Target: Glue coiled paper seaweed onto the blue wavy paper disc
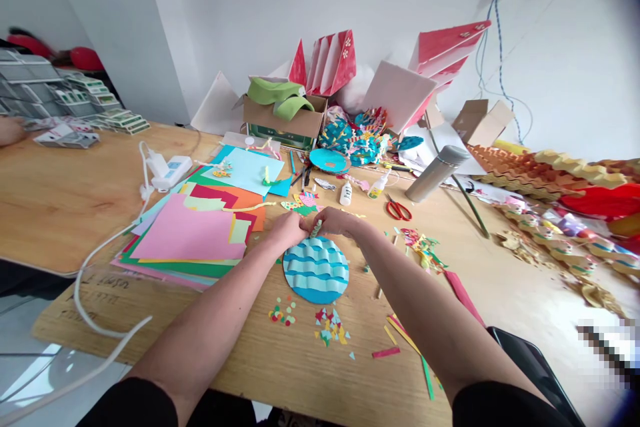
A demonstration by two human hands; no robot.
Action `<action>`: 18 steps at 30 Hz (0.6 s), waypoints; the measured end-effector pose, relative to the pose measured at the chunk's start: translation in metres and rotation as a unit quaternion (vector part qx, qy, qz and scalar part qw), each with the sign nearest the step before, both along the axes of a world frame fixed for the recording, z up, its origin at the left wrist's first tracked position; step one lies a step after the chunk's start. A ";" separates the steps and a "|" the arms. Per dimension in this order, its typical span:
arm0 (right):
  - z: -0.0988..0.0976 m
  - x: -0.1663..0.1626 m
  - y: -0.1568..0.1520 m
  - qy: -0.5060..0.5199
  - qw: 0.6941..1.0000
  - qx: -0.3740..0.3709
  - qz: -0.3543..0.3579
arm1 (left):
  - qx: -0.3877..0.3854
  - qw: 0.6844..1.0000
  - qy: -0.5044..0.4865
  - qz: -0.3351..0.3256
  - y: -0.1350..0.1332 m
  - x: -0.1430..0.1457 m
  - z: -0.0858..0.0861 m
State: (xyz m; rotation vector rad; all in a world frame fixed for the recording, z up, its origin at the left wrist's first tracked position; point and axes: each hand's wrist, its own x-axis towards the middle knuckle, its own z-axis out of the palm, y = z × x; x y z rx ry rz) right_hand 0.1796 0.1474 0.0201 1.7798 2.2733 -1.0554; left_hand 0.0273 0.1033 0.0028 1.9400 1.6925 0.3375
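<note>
In my head view, the pale pleated strip [316,229] is at the far edge of the blue disc [316,271], its long axis slanting away from me and slightly rightward; the disc's wavy bands run left to right; my right fingers [325,217] are pinched closed on the strip; my left fingers [302,224] bunch close beside it, though I cannot tell whether they grip it; my hands obscure its ends; right of the disc, my sleeve [500,403] partly covers a phone [530,363]; the disc lies on a wooden surface [280,360], with coloured paper [190,230] left of it, scissors [399,208] beyond it rightward, paper scraps [333,328] on its near side; well past it, a cardboard box [260,117] and white wall [390,0].
</note>
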 end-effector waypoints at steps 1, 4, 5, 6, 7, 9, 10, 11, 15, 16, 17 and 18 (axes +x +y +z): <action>-0.001 0.000 0.001 -0.005 1.000 0.001 0.003 | 0.000 1.000 0.000 0.000 0.000 0.000 0.000; -0.002 0.001 0.002 -0.020 1.000 0.003 0.010 | -0.001 1.000 0.003 0.004 0.001 0.000 -0.001; -0.002 0.001 0.003 -0.025 1.000 0.003 0.013 | -0.002 1.000 0.004 0.007 0.001 0.001 -0.002; -0.002 0.000 0.004 -0.030 0.999 0.003 0.015 | -0.002 1.000 0.005 0.010 0.002 0.001 -0.003; -0.002 0.000 0.004 -0.034 0.999 0.003 0.016 | -0.001 1.000 0.007 0.012 0.003 0.001 -0.005; -0.002 0.000 0.005 -0.042 0.999 0.004 0.020 | -0.002 1.000 0.009 0.017 0.004 0.002 -0.007; -0.002 -0.001 0.005 -0.045 0.999 0.004 0.022 | -0.003 1.000 0.009 0.018 0.005 0.002 -0.008; -0.002 -0.001 0.006 -0.048 0.999 0.004 0.024 | -0.004 1.000 0.010 0.018 0.005 0.002 -0.008; -0.002 -0.003 0.007 -0.059 0.998 0.001 0.030 | -0.008 1.000 0.014 0.019 0.005 0.003 -0.007; -0.001 -0.003 0.007 -0.060 0.998 0.001 0.031 | -0.008 1.000 0.016 0.021 0.005 0.003 -0.006; -0.001 -0.004 0.007 -0.061 0.998 0.001 0.033 | -0.009 1.000 0.017 0.023 0.005 0.003 -0.005; 0.000 -0.004 0.007 -0.062 0.997 0.001 0.034 | -0.009 0.999 0.019 0.026 0.004 0.003 -0.005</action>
